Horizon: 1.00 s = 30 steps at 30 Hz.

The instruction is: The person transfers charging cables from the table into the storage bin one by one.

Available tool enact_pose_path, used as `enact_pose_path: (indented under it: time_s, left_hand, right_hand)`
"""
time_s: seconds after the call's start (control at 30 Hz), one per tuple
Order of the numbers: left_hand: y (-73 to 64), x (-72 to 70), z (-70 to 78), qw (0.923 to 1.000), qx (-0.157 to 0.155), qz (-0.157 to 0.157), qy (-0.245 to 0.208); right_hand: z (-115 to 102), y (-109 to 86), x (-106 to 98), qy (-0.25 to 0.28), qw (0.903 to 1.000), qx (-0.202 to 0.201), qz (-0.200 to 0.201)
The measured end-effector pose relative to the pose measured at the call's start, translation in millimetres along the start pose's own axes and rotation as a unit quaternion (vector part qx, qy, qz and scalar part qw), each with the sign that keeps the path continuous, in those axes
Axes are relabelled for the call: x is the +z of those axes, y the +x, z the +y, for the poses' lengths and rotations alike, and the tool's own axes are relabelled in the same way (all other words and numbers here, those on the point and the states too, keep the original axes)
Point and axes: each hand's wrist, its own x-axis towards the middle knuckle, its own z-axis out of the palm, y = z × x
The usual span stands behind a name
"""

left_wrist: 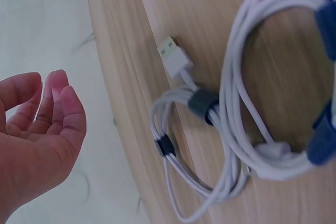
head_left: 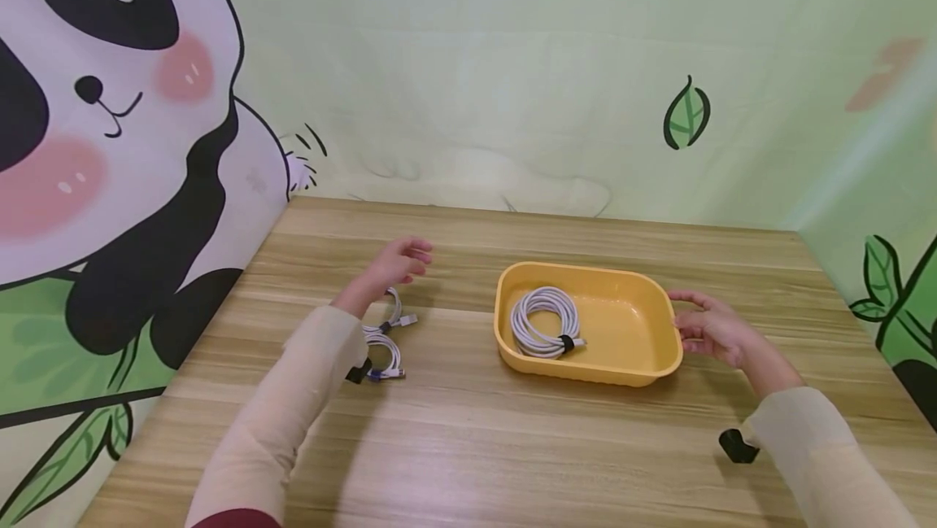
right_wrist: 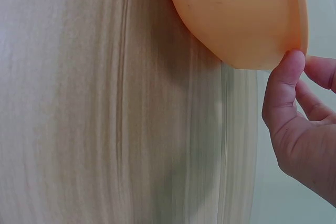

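A yellow tray [head_left: 629, 333] stands right of centre in the head view. A thick coil of white cable [head_left: 545, 323], bound with a black strap, lies in its left half. My right hand [head_left: 713, 333] is at the tray's right end; in the right wrist view its thumb [right_wrist: 287, 74] and forefinger pinch the rim corner. My left hand [head_left: 395, 264] hangs over the table with nothing in it, fingers loosely bent. Beneath its wrist lie smaller white USB cables [head_left: 395, 316], coiled; the left wrist view shows black straps on one coil and blue straps on the nearer coil [left_wrist: 241, 77].
The wood-grain table [head_left: 468, 447] meets a pale green wall [head_left: 439, 64] with a large panda and leaves painted on it. A side wall [head_left: 893, 186] stands at the right. Small black pieces [head_left: 738, 447] hang under both cuffs.
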Motion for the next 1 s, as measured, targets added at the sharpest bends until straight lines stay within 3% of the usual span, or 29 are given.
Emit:
enact_pose_path:
  time_s: [1.0]
  left_hand:
    - [-16.6,-42.9,-39.0,0.9983,-0.015,0.048,0.028]
  right_hand:
    - [-1,-1.0,0,-0.014,0.9999,0.004,0.005]
